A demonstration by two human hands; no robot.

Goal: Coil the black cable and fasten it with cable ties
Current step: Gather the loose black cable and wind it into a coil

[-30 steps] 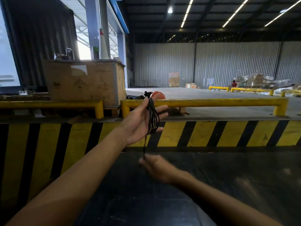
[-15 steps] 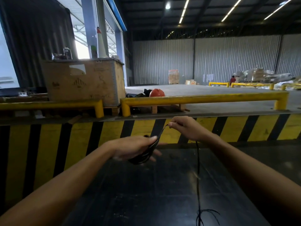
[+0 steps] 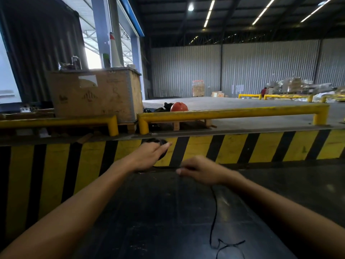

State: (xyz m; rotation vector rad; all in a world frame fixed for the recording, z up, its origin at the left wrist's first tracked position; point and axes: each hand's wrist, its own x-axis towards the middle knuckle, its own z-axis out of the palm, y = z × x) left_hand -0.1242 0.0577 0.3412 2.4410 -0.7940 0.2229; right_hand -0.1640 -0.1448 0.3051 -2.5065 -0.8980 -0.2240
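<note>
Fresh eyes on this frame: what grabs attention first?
Two bare forearms reach in from the bottom: the left hand grips a small bundle of black cable, and the right hand pinches the strand trailing down onto the dark surface. Behind them runs a yellow-and-black striped barrier, topped by a yellow rail with a red helmet beyond.
</note>
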